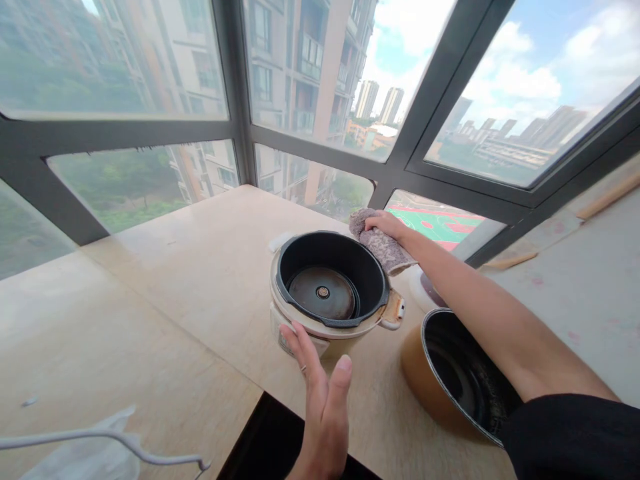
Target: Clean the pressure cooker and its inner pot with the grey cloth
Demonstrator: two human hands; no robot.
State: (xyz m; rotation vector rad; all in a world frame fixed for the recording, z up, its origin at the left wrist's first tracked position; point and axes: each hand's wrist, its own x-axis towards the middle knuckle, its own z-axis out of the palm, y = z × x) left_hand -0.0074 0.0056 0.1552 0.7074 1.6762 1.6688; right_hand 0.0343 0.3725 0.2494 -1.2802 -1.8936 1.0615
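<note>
Right hand grips a bunched cloth beside the cooker on the counter; left hand, fingers straight and empty, is at its front, where a firm palm would best steady it during wiping

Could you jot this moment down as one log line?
left hand: open, by cooker front, contact unclear | right hand: holding cloth at cooker's far side | brown pot: beside cooker

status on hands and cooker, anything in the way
Right hand holding cloth beside open cooker. Left hand open at near side. Brown pot near right forearm, maybe in the way.
</note>
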